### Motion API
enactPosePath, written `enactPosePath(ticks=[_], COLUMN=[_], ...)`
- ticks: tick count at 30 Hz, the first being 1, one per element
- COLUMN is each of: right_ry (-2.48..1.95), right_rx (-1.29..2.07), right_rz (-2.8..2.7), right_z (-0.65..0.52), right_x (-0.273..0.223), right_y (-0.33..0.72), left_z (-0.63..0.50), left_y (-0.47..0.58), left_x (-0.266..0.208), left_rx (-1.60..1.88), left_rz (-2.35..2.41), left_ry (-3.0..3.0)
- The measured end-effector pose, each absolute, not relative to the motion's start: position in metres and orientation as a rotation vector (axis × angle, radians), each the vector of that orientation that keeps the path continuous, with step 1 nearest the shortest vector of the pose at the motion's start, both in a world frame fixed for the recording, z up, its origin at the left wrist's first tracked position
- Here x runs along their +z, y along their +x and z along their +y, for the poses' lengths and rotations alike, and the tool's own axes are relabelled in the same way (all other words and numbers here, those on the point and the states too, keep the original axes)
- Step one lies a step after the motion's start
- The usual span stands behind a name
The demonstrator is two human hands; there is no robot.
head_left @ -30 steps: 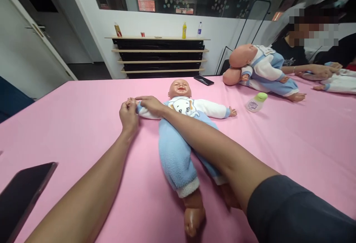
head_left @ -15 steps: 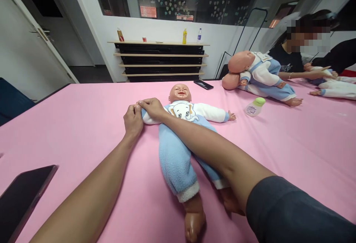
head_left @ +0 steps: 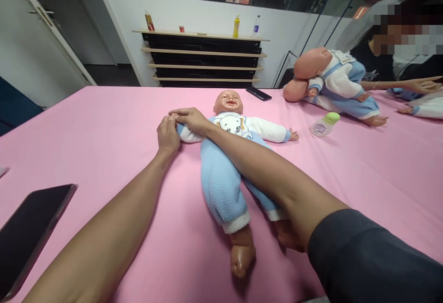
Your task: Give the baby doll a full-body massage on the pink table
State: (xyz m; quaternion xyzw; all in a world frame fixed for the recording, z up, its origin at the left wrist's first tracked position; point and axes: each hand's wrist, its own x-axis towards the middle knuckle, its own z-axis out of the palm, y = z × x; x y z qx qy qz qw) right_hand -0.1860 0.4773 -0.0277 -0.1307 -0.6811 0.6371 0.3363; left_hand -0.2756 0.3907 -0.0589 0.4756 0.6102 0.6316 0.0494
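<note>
A baby doll [head_left: 221, 185] in a white and light-blue outfit with an elephant face on its chest lies on its back, head away from me. Its arm on my left side is stretched out, and the small hand at its end is mostly covered by my hands. My left hand [head_left: 168, 133] is closed around that doll hand from the outer side. From above, my right hand [head_left: 192, 120] lies over the doll's wrist, its fingers curled onto the same hand and meeting my left fingers. My right forearm crosses the doll's body.
The pink table [head_left: 138, 247] carries a large phone [head_left: 32, 229] at near left and a smaller phone [head_left: 259, 93] beyond the doll. A green-capped lotion bottle [head_left: 323, 126] stands right, before two stacked dolls [head_left: 346, 83]. Another person's hand [head_left: 427, 85] is at far right.
The view has tipped downward, so everything sits a little higher in the picture. My hands stay at the doll's hand, with the right fingers shifted slightly. The other person's arm has moved right.
</note>
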Motion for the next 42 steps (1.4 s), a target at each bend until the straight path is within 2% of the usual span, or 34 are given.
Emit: enactPosePath(ticks=[8, 16, 23, 33, 38, 42], right_ry=[-0.362, -0.337, -0.330, -0.340, -0.312, -0.369], right_rx=[1.717, 1.702, 1.670, 1.687, 1.829, 1.731], right_rz=[-1.575, -1.499, -1.643, -1.543, -1.532, -1.589], right_z=[0.4800, 0.4772, 0.4822, 0.4797, 0.4812, 0.4840], right_x=[-0.0296, -0.0285, -0.0333, -0.0328, -0.0321, -0.0362], right_y=[-0.1844, -0.1825, -0.1877, -0.1864, -0.1891, -0.1885], left_z=[0.3878, 0.3824, 0.3865, 0.3836, 0.3832, 0.3819], left_y=[-0.2755, -0.2692, -0.2759, -0.2701, -0.2713, -0.2718], left_x=[-0.0573, -0.0538, -0.0533, -0.0520, -0.0531, -0.0523], left_rx=[1.785, 1.691, 1.771, 1.669, 1.785, 1.831], left_rz=[2.090, 2.084, 2.112, 2.206, 2.183, 2.111], left_ry=[1.490, 1.679, 1.450, 1.696, 1.634, 1.612])
